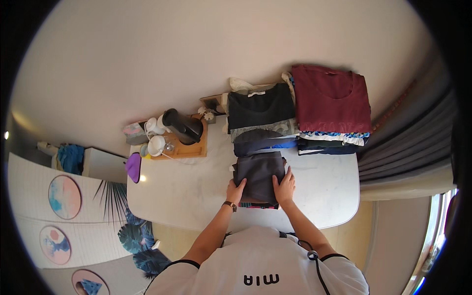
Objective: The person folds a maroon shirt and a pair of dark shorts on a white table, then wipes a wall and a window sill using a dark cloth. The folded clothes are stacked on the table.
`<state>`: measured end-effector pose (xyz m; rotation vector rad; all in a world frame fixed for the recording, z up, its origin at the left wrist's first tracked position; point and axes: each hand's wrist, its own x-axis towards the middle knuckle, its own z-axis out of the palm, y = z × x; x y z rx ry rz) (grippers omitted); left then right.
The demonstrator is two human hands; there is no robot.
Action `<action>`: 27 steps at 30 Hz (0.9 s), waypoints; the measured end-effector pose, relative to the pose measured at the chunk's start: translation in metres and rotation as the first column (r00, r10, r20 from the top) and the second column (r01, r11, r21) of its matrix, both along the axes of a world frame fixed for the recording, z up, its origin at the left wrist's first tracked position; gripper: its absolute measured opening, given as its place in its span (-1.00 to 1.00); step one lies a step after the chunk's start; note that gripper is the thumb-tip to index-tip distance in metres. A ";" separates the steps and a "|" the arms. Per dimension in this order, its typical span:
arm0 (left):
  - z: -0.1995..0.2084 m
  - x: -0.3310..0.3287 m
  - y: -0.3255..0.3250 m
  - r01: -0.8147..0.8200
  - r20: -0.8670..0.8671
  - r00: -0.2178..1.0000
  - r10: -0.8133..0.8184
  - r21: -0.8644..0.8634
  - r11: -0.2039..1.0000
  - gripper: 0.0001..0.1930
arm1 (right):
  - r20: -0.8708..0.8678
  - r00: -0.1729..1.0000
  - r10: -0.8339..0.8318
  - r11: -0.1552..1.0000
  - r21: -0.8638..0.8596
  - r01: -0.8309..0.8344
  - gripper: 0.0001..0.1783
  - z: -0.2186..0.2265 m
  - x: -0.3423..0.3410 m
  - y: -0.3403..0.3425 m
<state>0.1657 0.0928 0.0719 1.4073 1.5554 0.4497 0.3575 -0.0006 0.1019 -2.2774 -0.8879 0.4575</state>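
White table point(182, 196) before me | maroon-topped clothes pile point(335, 101) at table's back right | black-topped clothes pile point(260, 108) at table's back, right of centre | dark folded stack point(259, 173) by table's front middle | my left hand point(236, 191) and right hand point(284, 185) grasp its sides, thumbs on top

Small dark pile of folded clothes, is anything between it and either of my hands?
Nothing visible: your left hand and right hand hold the dark pile directly, at its left and right sides. The black-topped stack and maroon-topped stack stand beyond it, not in between.
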 end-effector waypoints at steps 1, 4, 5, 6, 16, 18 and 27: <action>0.011 0.002 -0.009 -0.022 0.070 0.997 0.019 0.047 0.999 -0.28 | 0.190 0.980 0.067 0.996 0.044 -0.076 -0.05 0.005 -0.008 -0.006; 0.009 -0.005 -0.027 -0.045 0.143 0.989 0.034 0.073 0.996 -0.26 | 0.415 0.845 0.337 0.931 -0.014 -0.364 0.07 0.028 -0.038 -0.023; 0.021 0.001 -0.033 -0.035 0.148 0.989 0.027 0.053 0.998 -0.24 | 0.475 0.781 0.404 0.900 -0.053 -0.433 0.08 0.030 -0.045 -0.032; 0.033 0.006 -0.032 -0.010 0.145 0.989 0.006 0.024 1.000 -0.26 | 0.406 0.782 0.472 0.877 -0.125 -0.464 0.16 0.031 -0.046 -0.034; -0.008 0.002 -0.047 -0.221 0.006 0.974 0.228 0.276 0.936 -0.36 | 0.632 0.612 0.475 0.859 -0.182 -0.479 0.35 -0.004 -0.047 -0.019; -0.022 -0.014 -0.057 -0.205 -0.036 0.974 0.226 0.298 0.932 -0.39 | 0.630 0.602 0.490 0.852 -0.201 -0.483 0.33 -0.001 -0.055 -0.018; -0.049 -0.111 -0.077 -0.151 0.096 0.987 0.131 0.234 0.961 -0.61 | 0.756 0.556 0.345 0.934 -0.217 -0.285 0.39 -0.012 -0.067 -0.014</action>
